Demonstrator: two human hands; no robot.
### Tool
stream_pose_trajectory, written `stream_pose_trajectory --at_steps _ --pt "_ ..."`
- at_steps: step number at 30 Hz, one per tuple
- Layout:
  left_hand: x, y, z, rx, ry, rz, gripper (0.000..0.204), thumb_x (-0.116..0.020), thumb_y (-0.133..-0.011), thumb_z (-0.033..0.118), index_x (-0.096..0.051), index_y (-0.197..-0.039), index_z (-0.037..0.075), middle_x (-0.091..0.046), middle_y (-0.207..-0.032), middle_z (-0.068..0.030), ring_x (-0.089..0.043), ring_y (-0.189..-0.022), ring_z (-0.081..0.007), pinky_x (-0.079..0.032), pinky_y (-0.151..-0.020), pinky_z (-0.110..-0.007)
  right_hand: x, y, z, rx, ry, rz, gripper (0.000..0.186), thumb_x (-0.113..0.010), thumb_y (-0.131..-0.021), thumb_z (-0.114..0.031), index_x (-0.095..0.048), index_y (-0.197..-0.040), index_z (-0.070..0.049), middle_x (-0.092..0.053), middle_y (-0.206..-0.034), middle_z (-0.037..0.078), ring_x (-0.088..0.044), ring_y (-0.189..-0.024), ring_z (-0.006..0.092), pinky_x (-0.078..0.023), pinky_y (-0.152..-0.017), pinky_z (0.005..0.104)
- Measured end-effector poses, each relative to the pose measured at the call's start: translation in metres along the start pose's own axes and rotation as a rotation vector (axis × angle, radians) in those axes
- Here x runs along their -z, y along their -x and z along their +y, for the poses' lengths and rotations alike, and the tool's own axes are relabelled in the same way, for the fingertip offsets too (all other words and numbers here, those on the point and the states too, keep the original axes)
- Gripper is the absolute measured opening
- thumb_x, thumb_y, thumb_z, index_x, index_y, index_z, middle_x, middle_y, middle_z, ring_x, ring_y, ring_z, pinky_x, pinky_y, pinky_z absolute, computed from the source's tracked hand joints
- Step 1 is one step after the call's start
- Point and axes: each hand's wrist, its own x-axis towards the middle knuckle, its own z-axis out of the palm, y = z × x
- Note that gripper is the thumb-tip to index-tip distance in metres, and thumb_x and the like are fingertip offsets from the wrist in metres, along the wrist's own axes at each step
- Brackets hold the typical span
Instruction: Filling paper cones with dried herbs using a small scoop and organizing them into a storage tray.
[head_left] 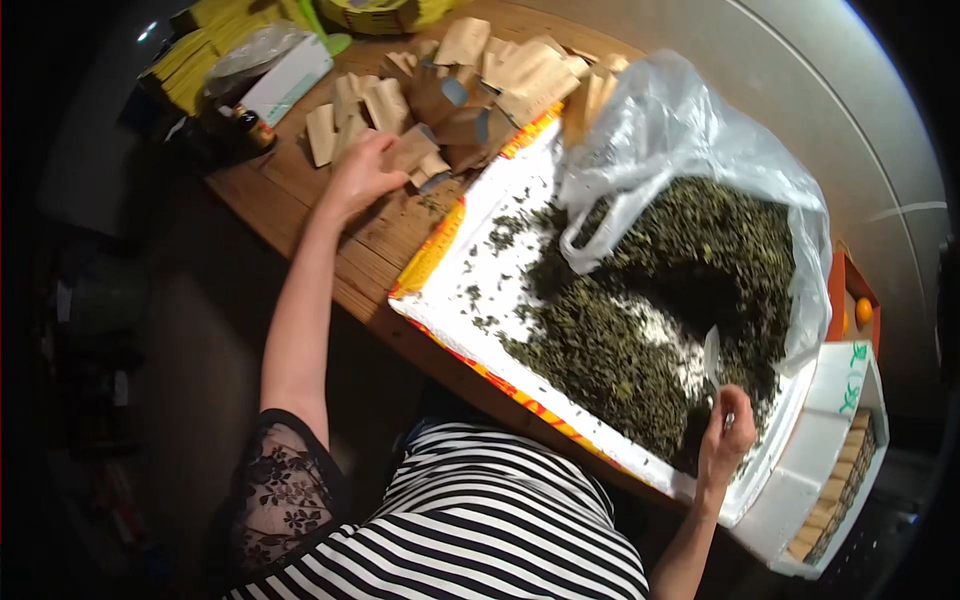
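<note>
Left hand (362,172) lying open-fingered on kraft pouches (452,95) at wooden table (290,185) far edge. Loose green tea (660,300) heaping on white tray (470,270), spilling from clear bag (680,130). Right hand (726,435) pinching closed at pile's near edge beside tray rim; bare tray showing leftward.

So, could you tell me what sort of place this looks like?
Probably a small home tea-packing table: loose dark-green dried leaves on a white tray, and a pile of small brown paper pouches.

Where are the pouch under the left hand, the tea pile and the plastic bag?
pouch (412,148), head view, its brown face beside the fingers.
tea pile (610,355), head view, middle of the loose leaves.
plastic bag (680,120), head view, its clear upper fold.
</note>
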Motion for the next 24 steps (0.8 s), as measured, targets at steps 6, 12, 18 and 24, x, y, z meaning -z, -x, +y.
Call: stream_pose_trajectory --at_steps 6,12,18,24 --pt "0.034 0.044 0.113 0.019 0.348 -0.153 0.048 -0.071 -0.073 -0.002 -0.061 -0.119 0.0 -0.058 -0.105 -0.0011 -0.047 -0.072 -0.0044 -0.041 -0.062 -0.021 0.026 -0.007 -0.014 -0.189 -0.363 -0.042 0.012 -0.061 -0.089 0.01 -0.061 -0.097 0.002 -0.059 -0.09 0.006 -0.057 -0.079 0.0123 -0.047 -0.07 0.0238" --pt "0.011 0.057 0.19 -0.468 0.101 -0.359 0.041 -0.064 -0.071 -0.003 -0.057 -0.11 0.003 -0.06 -0.102 -0.0111 -0.065 -0.081 -0.027 -0.053 -0.069 -0.036 0.062 -0.006 -0.024 -0.037 -0.276 -0.12 0.012 -0.061 -0.088 0.012 -0.06 -0.095 0.002 -0.061 -0.086 0.01 -0.061 -0.075 0.0191 -0.05 -0.068 0.0283" --pt "-0.017 0.061 0.186 -0.635 -0.236 -0.385 0.033 -0.069 -0.069 0.001 -0.054 -0.098 0.001 -0.055 -0.089 -0.0119 -0.063 -0.079 -0.0323 -0.052 -0.067 -0.043 0.067 0.004 -0.028 0.249 0.045 -0.165 0.009 -0.063 -0.087 0.009 -0.062 -0.094 0.003 -0.067 -0.094 0.019 -0.067 -0.083 0.0319 -0.054 -0.07 0.0386" --pt "-0.044 0.06 0.205 -0.63 -0.119 -0.493 0.028 -0.068 -0.071 0.0 -0.051 -0.092 0.003 -0.055 -0.089 -0.0118 -0.064 -0.081 -0.0329 -0.054 -0.069 -0.043 0.014 -0.009 -0.035 0.231 -0.241 -0.144 0.012 -0.063 -0.087 0.011 -0.062 -0.095 0.002 -0.066 -0.091 0.013 -0.066 -0.075 0.022 -0.051 -0.065 0.03"
